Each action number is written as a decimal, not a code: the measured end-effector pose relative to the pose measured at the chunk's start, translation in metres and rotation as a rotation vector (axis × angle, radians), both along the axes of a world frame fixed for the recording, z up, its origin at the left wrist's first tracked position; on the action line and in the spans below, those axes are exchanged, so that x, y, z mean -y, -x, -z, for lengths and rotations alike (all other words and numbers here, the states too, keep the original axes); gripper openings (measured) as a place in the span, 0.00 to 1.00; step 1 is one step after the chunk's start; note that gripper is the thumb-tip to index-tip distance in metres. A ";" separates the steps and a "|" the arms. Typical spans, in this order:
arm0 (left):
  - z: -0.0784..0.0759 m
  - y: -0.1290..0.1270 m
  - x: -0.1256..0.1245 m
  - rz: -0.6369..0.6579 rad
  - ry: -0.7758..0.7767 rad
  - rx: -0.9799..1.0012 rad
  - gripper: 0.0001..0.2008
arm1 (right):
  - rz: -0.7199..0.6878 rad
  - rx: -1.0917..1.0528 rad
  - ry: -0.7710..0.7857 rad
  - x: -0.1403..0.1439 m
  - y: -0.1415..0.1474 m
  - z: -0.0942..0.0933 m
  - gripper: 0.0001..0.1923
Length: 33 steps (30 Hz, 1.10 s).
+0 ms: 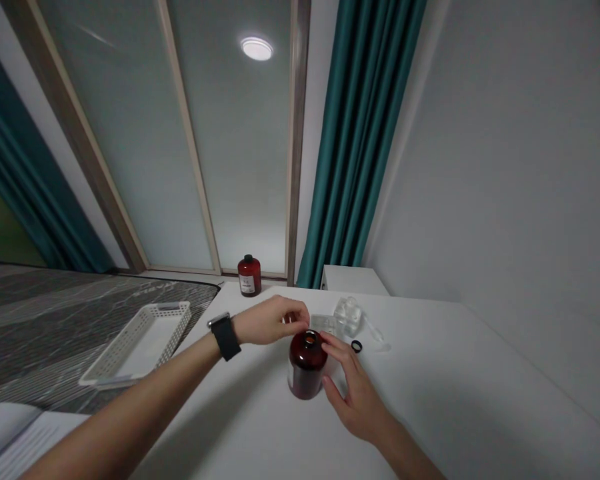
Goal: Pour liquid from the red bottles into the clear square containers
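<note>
Both hands flank the open amber bottle (307, 365): left grip (275, 320) pinched above its mouth, right grip (353, 390) spread beside.

Head camera looks forward and down (close) at table (455, 373).

1. The near bottle (307, 365) is dark red-brown; the far bottle (249, 275) is the same red with a black cap and a white label.
2. The tabletop (470, 373) is plain white.
3. The basket (139, 341) at left is white with a lattice pattern.
4. The curtains (360, 133) are teal.
5. The wristwatch (225, 335) is black.
6. The small ring (357, 346) is black.
</note>
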<state>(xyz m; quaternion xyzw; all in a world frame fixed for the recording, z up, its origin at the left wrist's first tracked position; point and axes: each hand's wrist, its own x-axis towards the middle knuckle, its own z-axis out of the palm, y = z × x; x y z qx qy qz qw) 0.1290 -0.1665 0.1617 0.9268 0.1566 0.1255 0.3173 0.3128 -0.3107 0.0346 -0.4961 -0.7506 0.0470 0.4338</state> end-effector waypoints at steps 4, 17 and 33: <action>-0.023 -0.014 -0.005 0.108 -0.091 -0.183 0.04 | -0.001 -0.006 -0.003 0.000 0.000 0.001 0.26; -0.051 -0.044 0.025 0.116 -0.647 -0.530 0.04 | 0.027 0.015 -0.057 0.000 0.002 0.000 0.26; -0.017 -0.038 -0.037 0.246 0.410 -0.413 0.02 | 0.001 0.013 -0.015 0.000 0.001 -0.001 0.28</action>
